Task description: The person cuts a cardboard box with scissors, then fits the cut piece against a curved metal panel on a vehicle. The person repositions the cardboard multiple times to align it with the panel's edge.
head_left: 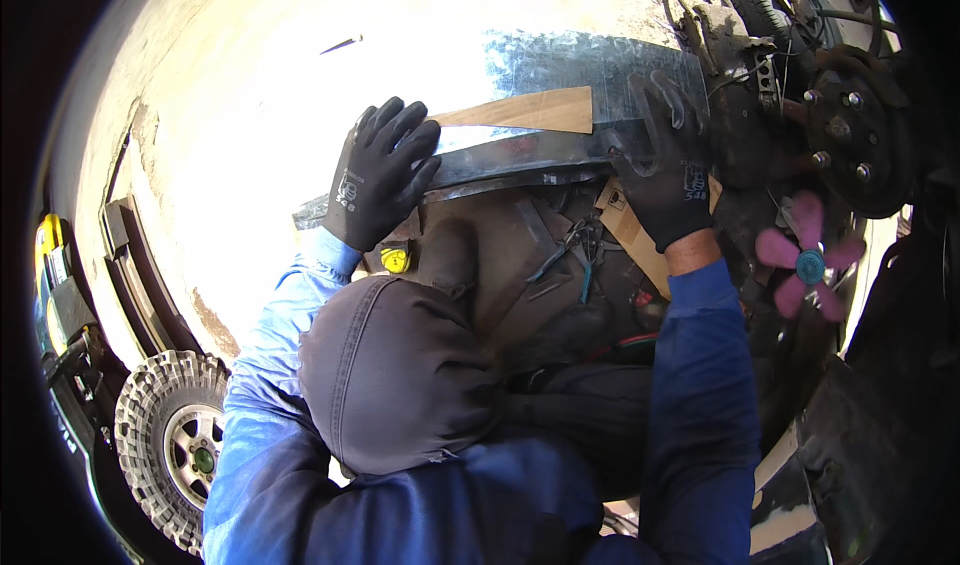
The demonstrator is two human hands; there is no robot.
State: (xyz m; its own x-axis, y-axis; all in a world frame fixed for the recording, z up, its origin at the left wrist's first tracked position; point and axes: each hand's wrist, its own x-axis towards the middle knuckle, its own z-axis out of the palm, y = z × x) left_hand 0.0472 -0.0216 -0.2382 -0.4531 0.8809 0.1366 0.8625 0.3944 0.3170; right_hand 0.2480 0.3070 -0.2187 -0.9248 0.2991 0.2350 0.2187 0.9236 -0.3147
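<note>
A bluish sheet of metal (600,60) with a bent near edge lies in front of me. On it rests a tapering strip of brown cardboard (560,108). My left hand (380,175), in a black glove, lies at the strip's left end, fingers stretched out and thumb apart. My right hand (665,155), also gloved, lies across the sheet's right part, fingers extended and thumb spread toward the strip. Neither hand appears closed round anything. Glare washes out the sheet's left side.
Below the sheet are pliers-like tools (580,250), a yellow tape measure (396,257) and a cardboard piece (635,235). My bent knee (400,375) fills the middle. At right are a pink fan (810,255) and a studded wheel hub (855,130); a tyre (170,445) stands left.
</note>
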